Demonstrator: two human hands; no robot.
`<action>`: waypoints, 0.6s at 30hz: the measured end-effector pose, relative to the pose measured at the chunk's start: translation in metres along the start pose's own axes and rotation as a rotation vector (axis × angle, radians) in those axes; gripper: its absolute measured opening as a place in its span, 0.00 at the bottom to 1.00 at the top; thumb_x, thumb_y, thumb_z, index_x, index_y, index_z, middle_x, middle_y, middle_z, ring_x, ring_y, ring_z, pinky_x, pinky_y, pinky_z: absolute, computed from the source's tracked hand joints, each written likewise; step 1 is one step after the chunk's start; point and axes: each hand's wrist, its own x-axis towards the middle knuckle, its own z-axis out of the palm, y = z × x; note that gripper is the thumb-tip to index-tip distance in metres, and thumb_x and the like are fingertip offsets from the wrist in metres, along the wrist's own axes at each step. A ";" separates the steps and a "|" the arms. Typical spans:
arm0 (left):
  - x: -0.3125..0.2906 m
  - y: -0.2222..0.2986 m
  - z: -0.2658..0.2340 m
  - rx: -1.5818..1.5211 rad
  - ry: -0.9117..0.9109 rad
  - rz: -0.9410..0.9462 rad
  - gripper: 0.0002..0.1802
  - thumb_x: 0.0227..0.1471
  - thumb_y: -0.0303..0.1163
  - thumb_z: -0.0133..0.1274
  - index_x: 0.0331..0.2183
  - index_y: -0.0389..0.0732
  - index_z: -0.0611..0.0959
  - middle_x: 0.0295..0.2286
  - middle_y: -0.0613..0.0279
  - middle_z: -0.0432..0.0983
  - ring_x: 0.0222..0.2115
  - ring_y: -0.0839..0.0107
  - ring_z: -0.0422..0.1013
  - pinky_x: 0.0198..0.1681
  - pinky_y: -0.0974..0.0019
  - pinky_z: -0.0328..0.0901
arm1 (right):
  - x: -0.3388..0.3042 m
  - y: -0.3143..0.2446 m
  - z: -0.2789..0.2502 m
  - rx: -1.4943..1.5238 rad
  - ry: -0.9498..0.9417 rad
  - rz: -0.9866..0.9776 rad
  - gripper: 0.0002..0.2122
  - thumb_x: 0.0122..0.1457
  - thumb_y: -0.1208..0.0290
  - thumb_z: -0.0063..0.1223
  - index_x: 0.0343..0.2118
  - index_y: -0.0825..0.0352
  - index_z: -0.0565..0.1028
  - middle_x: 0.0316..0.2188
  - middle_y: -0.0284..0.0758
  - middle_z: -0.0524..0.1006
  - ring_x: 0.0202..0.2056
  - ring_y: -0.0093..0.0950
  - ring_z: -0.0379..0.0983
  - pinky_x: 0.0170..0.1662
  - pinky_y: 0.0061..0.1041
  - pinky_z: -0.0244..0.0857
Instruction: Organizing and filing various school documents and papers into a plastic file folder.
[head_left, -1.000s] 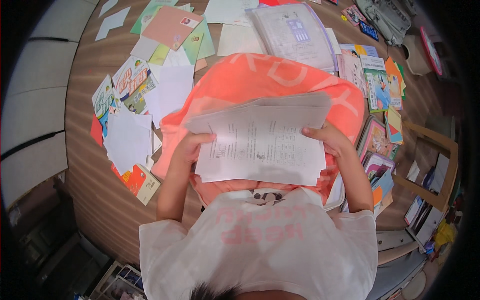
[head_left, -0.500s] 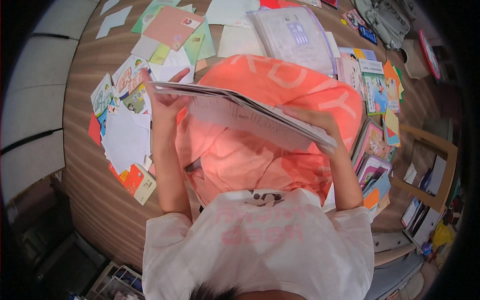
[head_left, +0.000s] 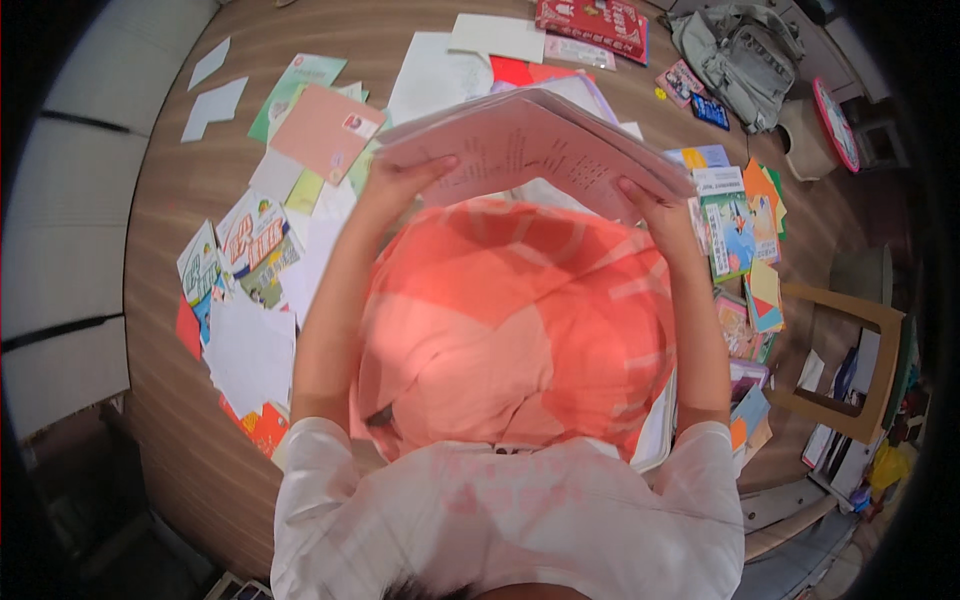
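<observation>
An opened stack of printed pages, like a thin booklet (head_left: 530,150), is held up over my knees, its two sides slanting down from a middle fold. My left hand (head_left: 405,185) grips its left edge, thumb on the near page. On the right edge, my right hand (head_left: 660,210) has its thumb on the page; the fingers of both hands are mostly hidden behind. Coral-coloured cloth with large letters (head_left: 520,330) covers my bent legs under the booklet. A clear folder with a purple edge (head_left: 597,100) is mostly hidden behind the pages.
Left of me lie a pink card (head_left: 325,130), workbooks (head_left: 255,240) and loose white sheets (head_left: 250,345). On the right are picture books (head_left: 728,225) and a wooden frame (head_left: 850,300). Farther off are a red book (head_left: 595,25), a phone (head_left: 710,110) and a grey backpack (head_left: 740,55).
The booklet has moved away from my body and now lies opened toward me. My left hand, fingers spread before, has closed on its left edge; the right still holds the other side.
</observation>
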 end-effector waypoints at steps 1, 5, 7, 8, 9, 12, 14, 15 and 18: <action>0.018 -0.004 0.016 -0.003 -0.009 0.015 0.18 0.43 0.28 0.57 0.39 0.32 0.80 0.33 0.55 0.78 0.36 0.72 0.73 0.40 0.71 0.68 | 0.010 0.014 -0.004 0.018 0.079 0.025 0.15 0.54 0.73 0.55 0.45 0.70 0.73 0.38 0.35 0.77 0.37 0.21 0.70 0.43 0.20 0.64; 0.083 -0.041 0.062 -0.154 0.028 0.132 0.16 0.43 0.26 0.58 0.38 0.33 0.81 0.34 0.59 0.77 0.34 0.73 0.72 0.39 0.69 0.66 | 0.042 0.059 -0.012 -0.191 0.210 -0.021 0.14 0.54 0.72 0.55 0.44 0.69 0.74 0.38 0.36 0.77 0.38 0.23 0.71 0.43 0.21 0.64; 0.104 -0.071 0.078 -0.293 -0.004 0.120 0.16 0.40 0.25 0.59 0.36 0.33 0.82 0.33 0.60 0.77 0.34 0.74 0.71 0.38 0.71 0.67 | 0.050 0.086 -0.003 -0.174 0.298 0.080 0.14 0.54 0.73 0.54 0.43 0.70 0.74 0.38 0.36 0.78 0.40 0.24 0.71 0.43 0.22 0.64; 0.111 -0.084 0.082 -0.296 -0.008 0.123 0.16 0.40 0.25 0.59 0.36 0.33 0.82 0.33 0.60 0.77 0.34 0.74 0.71 0.38 0.71 0.67 | 0.052 0.101 0.000 -0.122 0.339 0.094 0.13 0.54 0.73 0.54 0.42 0.70 0.75 0.37 0.37 0.78 0.39 0.24 0.72 0.43 0.23 0.64; 0.114 -0.094 0.086 -0.209 -0.026 0.135 0.16 0.40 0.24 0.59 0.36 0.33 0.82 0.33 0.60 0.77 0.34 0.74 0.71 0.38 0.71 0.67 | 0.055 0.113 0.000 -0.287 0.315 -0.054 0.13 0.54 0.72 0.54 0.42 0.71 0.75 0.37 0.38 0.78 0.39 0.24 0.72 0.43 0.23 0.64; 0.126 -0.118 0.086 -0.201 -0.044 0.147 0.14 0.40 0.23 0.60 0.34 0.32 0.82 0.32 0.59 0.77 0.34 0.74 0.72 0.38 0.71 0.67 | 0.055 0.127 -0.008 -0.281 0.290 -0.037 0.14 0.54 0.69 0.54 0.42 0.72 0.75 0.36 0.39 0.78 0.39 0.26 0.72 0.43 0.24 0.64; 0.124 -0.088 0.089 -0.285 -0.047 0.037 0.12 0.41 0.23 0.59 0.33 0.32 0.81 0.32 0.58 0.77 0.34 0.73 0.72 0.39 0.70 0.67 | 0.052 0.125 -0.018 -0.121 0.313 0.138 0.15 0.55 0.67 0.54 0.41 0.72 0.75 0.36 0.40 0.78 0.39 0.27 0.73 0.43 0.24 0.64; 0.121 -0.078 0.091 -0.372 -0.015 0.049 0.20 0.39 0.23 0.60 0.39 0.34 0.76 0.34 0.61 0.75 0.37 0.71 0.71 0.42 0.68 0.66 | 0.056 0.126 -0.018 -0.126 0.316 0.107 0.15 0.54 0.67 0.55 0.41 0.72 0.75 0.36 0.40 0.78 0.38 0.27 0.73 0.43 0.24 0.64; 0.125 -0.087 0.097 -0.307 0.042 0.055 0.32 0.38 0.25 0.62 0.47 0.34 0.69 0.42 0.58 0.71 0.42 0.70 0.69 0.44 0.67 0.65 | 0.061 0.126 -0.017 -0.054 0.327 0.114 0.16 0.53 0.66 0.57 0.41 0.72 0.75 0.34 0.37 0.78 0.36 0.24 0.72 0.41 0.23 0.64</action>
